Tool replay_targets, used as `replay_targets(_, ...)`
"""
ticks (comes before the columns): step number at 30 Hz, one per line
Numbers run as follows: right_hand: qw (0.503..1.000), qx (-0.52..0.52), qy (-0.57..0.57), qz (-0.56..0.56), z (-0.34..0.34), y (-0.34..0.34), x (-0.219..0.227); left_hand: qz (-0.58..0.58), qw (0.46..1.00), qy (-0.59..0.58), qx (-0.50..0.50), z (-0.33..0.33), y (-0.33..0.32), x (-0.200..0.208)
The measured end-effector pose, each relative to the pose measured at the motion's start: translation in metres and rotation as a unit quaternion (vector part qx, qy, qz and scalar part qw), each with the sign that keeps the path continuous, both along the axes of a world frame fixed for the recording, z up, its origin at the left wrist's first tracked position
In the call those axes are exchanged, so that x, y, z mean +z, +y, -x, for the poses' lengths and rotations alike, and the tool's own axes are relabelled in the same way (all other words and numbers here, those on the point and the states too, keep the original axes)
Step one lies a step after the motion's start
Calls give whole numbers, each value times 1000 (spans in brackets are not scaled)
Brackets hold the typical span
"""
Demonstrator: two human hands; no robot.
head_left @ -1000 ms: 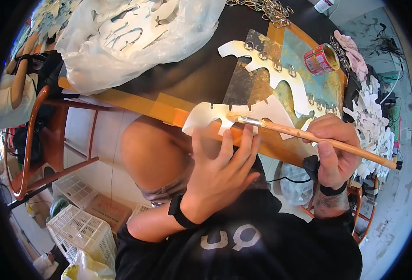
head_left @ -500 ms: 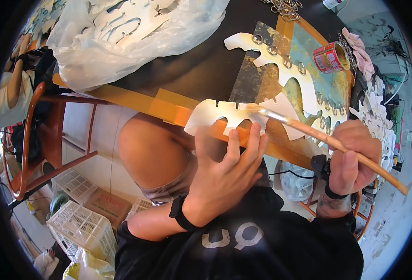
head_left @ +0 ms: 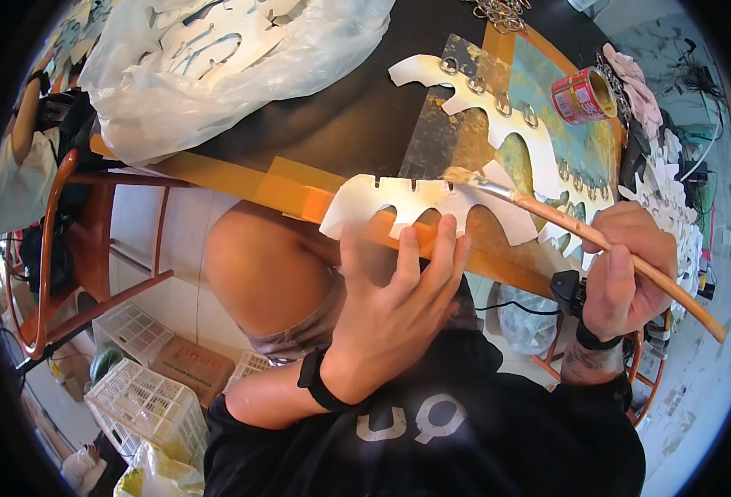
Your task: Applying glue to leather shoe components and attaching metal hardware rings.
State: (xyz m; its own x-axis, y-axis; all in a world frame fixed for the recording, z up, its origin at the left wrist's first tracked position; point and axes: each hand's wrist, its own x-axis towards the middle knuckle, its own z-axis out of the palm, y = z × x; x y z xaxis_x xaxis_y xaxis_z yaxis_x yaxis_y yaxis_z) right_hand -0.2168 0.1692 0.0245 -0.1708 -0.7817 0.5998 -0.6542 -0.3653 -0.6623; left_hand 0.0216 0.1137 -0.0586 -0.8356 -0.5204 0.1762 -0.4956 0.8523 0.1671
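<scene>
My left hand (head_left: 394,311) holds a white cut-out piece with scalloped notches (head_left: 419,201) at the table's near edge, fingers spread beneath it. My right hand (head_left: 626,269) grips a long wooden-handled paintbrush (head_left: 597,240); its bristle tip (head_left: 458,176) rests on the top edge of the white piece. Just beyond lies a second white cut-out with metal rings (head_left: 498,116) on a paint-stained sheet.
A dark table with an orange edge (head_left: 241,178) carries a clear plastic bag of white cut-outs (head_left: 216,58), a roll of red tape (head_left: 581,93) and a metal chain (head_left: 498,10). A red chair (head_left: 59,248) and white crates (head_left: 146,398) stand at left. Another person's arm (head_left: 26,116) shows far left.
The brush tip has slid right along the white piece's edge, and my right hand has dropped lower. My left hand still holds the piece.
</scene>
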Motion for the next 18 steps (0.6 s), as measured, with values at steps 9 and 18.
replay_targets(9,999,16,-29,-7,-5,2,-1,3,1000,-3,-5,0,0,0)
replay_targets(18,999,14,-43,6,-6,0,2,6,1000,-3,-2,2,2,-1)
